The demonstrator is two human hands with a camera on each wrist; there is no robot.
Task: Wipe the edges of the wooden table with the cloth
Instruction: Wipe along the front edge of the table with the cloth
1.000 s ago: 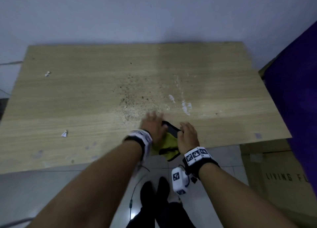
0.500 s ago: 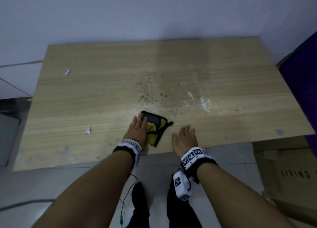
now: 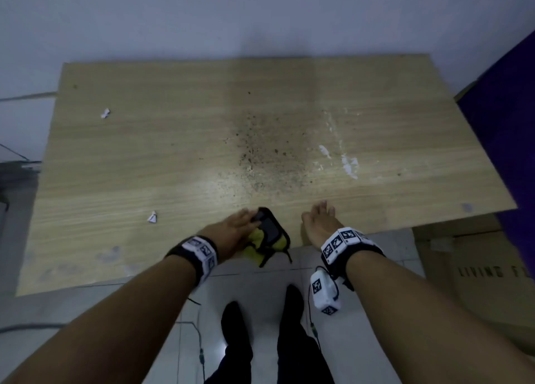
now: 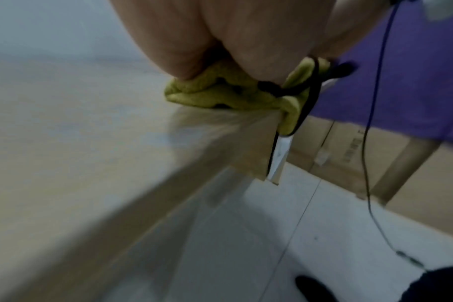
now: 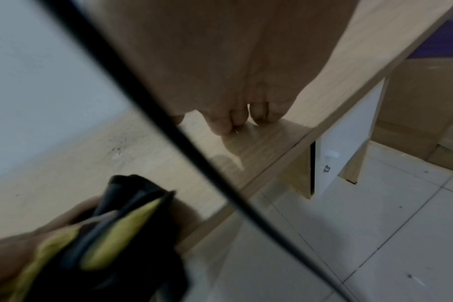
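We note the cloth (image 3: 267,236) — yellow with black trim — at the lower centre of the head view, bunched on the near edge of the wooden surface (image 3: 173,152), part of it hanging over the lip toward the floor. Our left hand (image 3: 231,230) lies directly on it, palm down; the left wrist view shows the heel of the hand pressing the yellow folds onto the edge, but whether the fingers curl round the fabric or lie flat we cannot tell. Our right hand (image 3: 320,223) sits just beside the cloth, to its right in the frame, fingers straight and flat on the surface, holding nothing. The relation that matters: the near edge runs left–right across the frame, the cloth already straddles it, and the left hand is the one on it, so the wipe looks set to travel along that line. No containers on the surface; only dark specks (image 3: 260,158), white smears (image 3: 347,163) and two paper scraps (image 3: 152,217) farther in.
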